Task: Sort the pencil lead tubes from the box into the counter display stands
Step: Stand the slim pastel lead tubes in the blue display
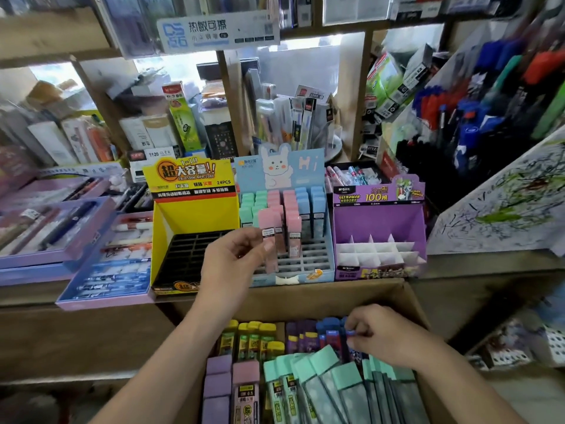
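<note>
box (305, 298): tubes inside
right hand (388, 335): pinches blue tube (350, 332)
left hand (235, 258): holds pink tube (270, 224) over stand (318, 272)

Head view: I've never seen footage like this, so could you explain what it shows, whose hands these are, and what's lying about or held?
There is no machine here. A person wears a camera on the head, looking down at their own two hands. On the counter are three display stands: a yellow stand with bare black slots, a blue stand partly filled with pastel tubes, and a purple stand with bare white dividers. Below is a cardboard box of loose tubes of pencil lead. The left hand holds a pink tube upright at the blue stand. The right hand reaches into the box and pinches a blue tube.
</note>
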